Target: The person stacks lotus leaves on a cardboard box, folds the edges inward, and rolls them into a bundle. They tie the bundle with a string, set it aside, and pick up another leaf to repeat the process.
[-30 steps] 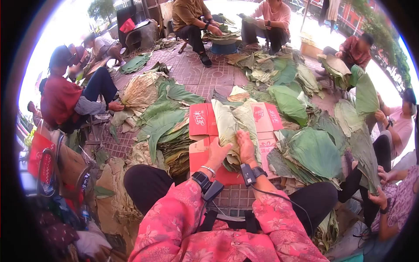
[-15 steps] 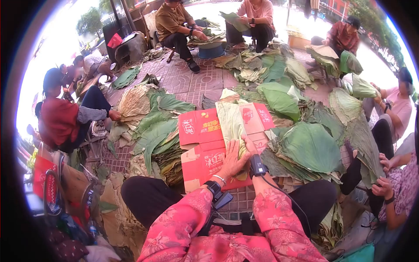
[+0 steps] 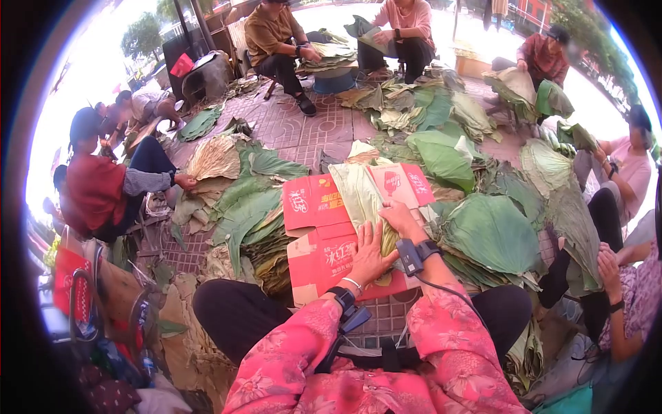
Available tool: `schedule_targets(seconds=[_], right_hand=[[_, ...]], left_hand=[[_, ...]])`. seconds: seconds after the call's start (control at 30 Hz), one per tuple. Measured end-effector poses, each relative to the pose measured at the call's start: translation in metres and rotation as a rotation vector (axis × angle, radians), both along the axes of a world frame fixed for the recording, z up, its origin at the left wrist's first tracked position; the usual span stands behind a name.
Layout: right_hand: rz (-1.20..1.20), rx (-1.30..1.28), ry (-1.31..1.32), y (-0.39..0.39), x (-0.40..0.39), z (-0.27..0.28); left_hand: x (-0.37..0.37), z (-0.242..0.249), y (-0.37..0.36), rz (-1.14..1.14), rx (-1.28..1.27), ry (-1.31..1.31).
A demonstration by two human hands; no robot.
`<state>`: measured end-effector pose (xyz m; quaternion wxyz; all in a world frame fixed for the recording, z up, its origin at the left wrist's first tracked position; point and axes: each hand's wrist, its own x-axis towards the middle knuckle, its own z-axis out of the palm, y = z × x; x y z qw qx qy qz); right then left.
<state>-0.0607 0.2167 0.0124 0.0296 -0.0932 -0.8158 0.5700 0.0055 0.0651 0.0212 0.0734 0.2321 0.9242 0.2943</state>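
Observation:
A pale green, folded dried leaf (image 3: 355, 194) lies lengthwise over a flattened red cardboard box (image 3: 314, 252) in front of my lap. My left hand (image 3: 371, 257) rests flat on the near end of the leaf, fingers stretched out and apart. Just beyond it on the right, my right hand (image 3: 401, 221) has its fingers curled at the leaf's right edge, seemingly pinching it; the fingertips are partly hidden. Both wrists carry straps with small dark devices, and a cable runs from the right one.
Stacks of leaves flank the box: a green pile (image 3: 489, 234) on the right and another pile (image 3: 258, 228) on the left. Several people sit around handling leaves, including a person in a red vest (image 3: 96, 183). A blue tub (image 3: 334, 81) stands farther back.
The leaf's far end has spread wider and shifted left. My right hand has moved up and right along its edge, while my left hand has flattened with its fingers more apart.

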Motion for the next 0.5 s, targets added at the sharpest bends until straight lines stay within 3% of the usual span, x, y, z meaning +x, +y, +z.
schedule_targets(seconds=[0.13,0.17,0.27,0.37,0.47,0.5], right_hand=[[-0.170,0.163,0.170,0.011,0.005,0.015],[-0.110,0.085,0.173,0.015,0.012,0.020],[0.031,0.521,0.405,0.006,0.022,0.013],[0.233,0.679,0.024,-0.020,0.034,0.002],[0.245,0.634,0.004,-0.017,0.020,-0.024],[0.237,0.595,0.002,-0.015,0.020,-0.028]], left_hand=[[0.008,0.017,0.010,-0.026,-0.255,0.058],[0.008,0.014,0.012,-0.037,-0.275,0.077],[0.006,0.006,0.015,-0.065,-0.303,0.102],[-0.002,-0.005,0.013,-0.091,-0.303,0.073],[-0.017,-0.020,0.011,-0.142,-0.280,-0.001],[-0.015,0.003,0.003,-0.173,-0.207,-0.076]])
